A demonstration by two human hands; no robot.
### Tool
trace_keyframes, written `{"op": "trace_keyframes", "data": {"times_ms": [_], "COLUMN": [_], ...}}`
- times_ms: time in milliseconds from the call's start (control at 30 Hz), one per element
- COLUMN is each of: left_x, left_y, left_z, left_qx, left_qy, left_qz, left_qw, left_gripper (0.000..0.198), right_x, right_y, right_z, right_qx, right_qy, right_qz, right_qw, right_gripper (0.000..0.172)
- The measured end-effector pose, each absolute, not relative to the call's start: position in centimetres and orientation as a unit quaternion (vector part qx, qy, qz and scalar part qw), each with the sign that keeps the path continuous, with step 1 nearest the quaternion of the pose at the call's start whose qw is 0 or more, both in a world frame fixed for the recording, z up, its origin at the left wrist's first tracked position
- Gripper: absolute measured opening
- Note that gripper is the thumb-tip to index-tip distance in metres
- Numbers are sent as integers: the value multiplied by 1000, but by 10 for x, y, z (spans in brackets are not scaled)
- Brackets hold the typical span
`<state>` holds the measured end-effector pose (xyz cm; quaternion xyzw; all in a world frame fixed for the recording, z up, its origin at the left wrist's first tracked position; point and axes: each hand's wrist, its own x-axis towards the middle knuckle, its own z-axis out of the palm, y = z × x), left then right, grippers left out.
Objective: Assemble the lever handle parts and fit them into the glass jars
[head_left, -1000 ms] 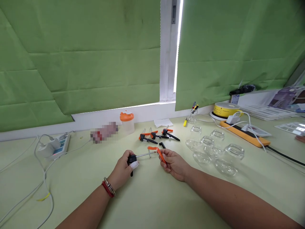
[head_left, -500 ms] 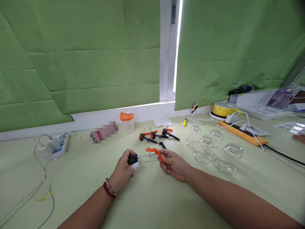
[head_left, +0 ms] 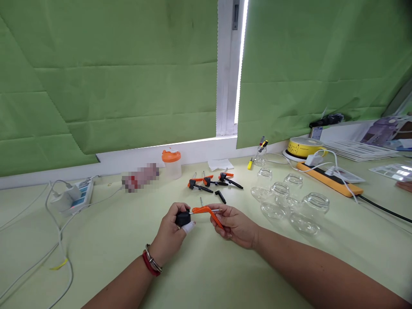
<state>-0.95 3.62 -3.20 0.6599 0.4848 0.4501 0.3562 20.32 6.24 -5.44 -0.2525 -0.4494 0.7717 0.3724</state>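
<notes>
My left hand (head_left: 172, 229) is closed around a black part (head_left: 183, 218) with a thin metal rod (head_left: 219, 210) reaching right. A white wrap covers one fingertip. My right hand (head_left: 236, 226) pinches an orange bent lever (head_left: 216, 219), whose left end lies at the rod, close to the black part. A small metal pin (head_left: 201, 201) stands up by the lever. Behind the hands lie three orange-and-black assemblies with metal pins: one on the left (head_left: 199, 186), one in the middle (head_left: 215, 182) and one on the right (head_left: 231, 179). A loose black piece (head_left: 220, 197) rests nearer me.
Several clear glass jars (head_left: 313, 206) stand at right. Behind them are an orange power strip (head_left: 328, 178), a yellow round case (head_left: 304, 148) and screwdrivers (head_left: 262, 146) in a jar. An orange-lidded cup (head_left: 172, 163), white paper (head_left: 220, 165) and a left-side power strip (head_left: 82, 197) with cables stand farther back.
The orange lever has come closer to the black part, leaving a shorter gap along the rod. My left hand has shifted slightly right.
</notes>
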Motion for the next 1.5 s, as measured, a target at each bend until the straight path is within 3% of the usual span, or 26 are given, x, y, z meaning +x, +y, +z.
{"op": "trace_keyframes", "data": {"times_ms": [733, 1200, 1500], "left_x": [-9, -10, -9], "left_y": [36, 28, 32], "left_z": [-35, -28, -30], "left_qx": [672, 690, 660], "left_qy": [489, 412, 418], "left_qz": [420, 383, 416], "left_qw": [364, 455, 466], "left_gripper": [26, 27, 48], "right_x": [203, 203, 203], "right_y": [60, 60, 59], "right_z": [-55, -54, -53], "right_qx": [-267, -258, -247], "right_qy": [-509, -492, -485], "right_qz": [739, 749, 764], "right_qw": [351, 360, 347], "right_gripper": [50, 48, 48]}}
